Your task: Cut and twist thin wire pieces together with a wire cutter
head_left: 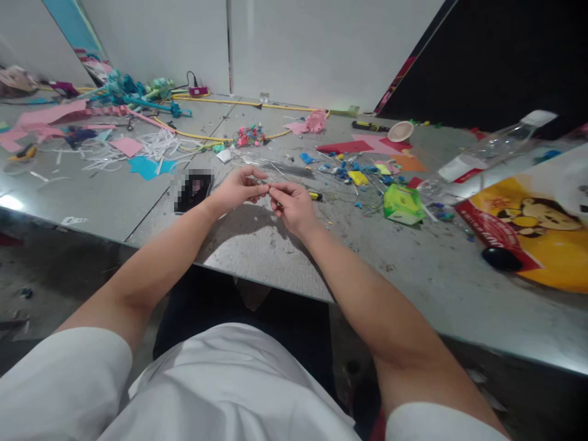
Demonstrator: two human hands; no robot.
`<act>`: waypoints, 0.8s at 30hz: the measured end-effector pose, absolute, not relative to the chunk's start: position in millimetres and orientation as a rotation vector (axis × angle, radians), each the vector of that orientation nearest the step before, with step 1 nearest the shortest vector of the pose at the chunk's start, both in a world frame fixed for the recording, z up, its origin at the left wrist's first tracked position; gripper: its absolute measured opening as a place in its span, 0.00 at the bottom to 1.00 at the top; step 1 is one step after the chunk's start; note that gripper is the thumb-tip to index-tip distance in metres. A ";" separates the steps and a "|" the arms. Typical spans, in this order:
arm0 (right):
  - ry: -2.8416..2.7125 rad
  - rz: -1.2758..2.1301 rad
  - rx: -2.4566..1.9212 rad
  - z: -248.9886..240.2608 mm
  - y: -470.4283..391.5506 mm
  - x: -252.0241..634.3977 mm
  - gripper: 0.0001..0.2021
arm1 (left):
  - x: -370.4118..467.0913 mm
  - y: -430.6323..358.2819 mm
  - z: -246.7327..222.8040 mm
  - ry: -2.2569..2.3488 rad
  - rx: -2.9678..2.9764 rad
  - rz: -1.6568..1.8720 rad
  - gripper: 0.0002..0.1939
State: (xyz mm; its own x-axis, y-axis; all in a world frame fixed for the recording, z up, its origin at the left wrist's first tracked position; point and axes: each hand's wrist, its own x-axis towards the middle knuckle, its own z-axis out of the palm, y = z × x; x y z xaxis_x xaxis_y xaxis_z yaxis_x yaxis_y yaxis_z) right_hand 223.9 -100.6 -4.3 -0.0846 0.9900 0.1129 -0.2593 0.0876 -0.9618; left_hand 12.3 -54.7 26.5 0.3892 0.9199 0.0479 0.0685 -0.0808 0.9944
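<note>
Littered table (257, 245), phone (193, 191) beside left hand (239, 190)

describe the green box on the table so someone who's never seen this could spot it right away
Start at the grey table and find the right hand near its middle. Just to the right of it lies the green box, a small crumpled carton. It is the only bright lime-green thing there, bigger than the blue and yellow scraps behind it.

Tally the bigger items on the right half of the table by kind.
Clear plastic bottle: 1
Green box: 1
Yellow printed bag: 1
White cup: 1
Total: 4
Both hands, left hand and right hand, pinch something too small to identify.
</note>
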 end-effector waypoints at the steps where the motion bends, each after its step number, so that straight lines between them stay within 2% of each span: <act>1: -1.135 1.310 -0.901 -6.1 -99.5 223.2 0.17 | 12.2 -55.1 26.4 0.940 1.466 0.916 0.23; 4: -1.139 1.290 -0.898 -9.7 -96.8 222.2 0.21 | 14.6 -57.8 27.6 0.957 1.425 0.919 0.21; 11: -1.202 1.259 -0.914 -16.4 -90.9 223.3 0.22 | 22.5 -65.4 36.9 1.009 1.350 0.900 0.16; 16: -1.295 1.255 -0.898 -19.0 -88.1 224.8 0.24 | 20.0 -64.7 38.5 0.971 1.307 0.856 0.17; 24: -1.329 1.316 -0.903 -15.3 -90.7 225.2 0.18 | 16.8 -60.3 35.7 0.930 1.309 0.806 0.21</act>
State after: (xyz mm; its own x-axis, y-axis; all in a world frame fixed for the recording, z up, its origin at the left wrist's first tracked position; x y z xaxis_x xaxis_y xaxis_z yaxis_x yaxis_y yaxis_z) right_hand 225.2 -90.7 -15.3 -0.2039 0.9673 0.1508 -0.1416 0.1233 -0.9822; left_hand 16.8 -60.3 35.7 0.4259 0.8987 -0.1045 0.0243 0.1041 0.9943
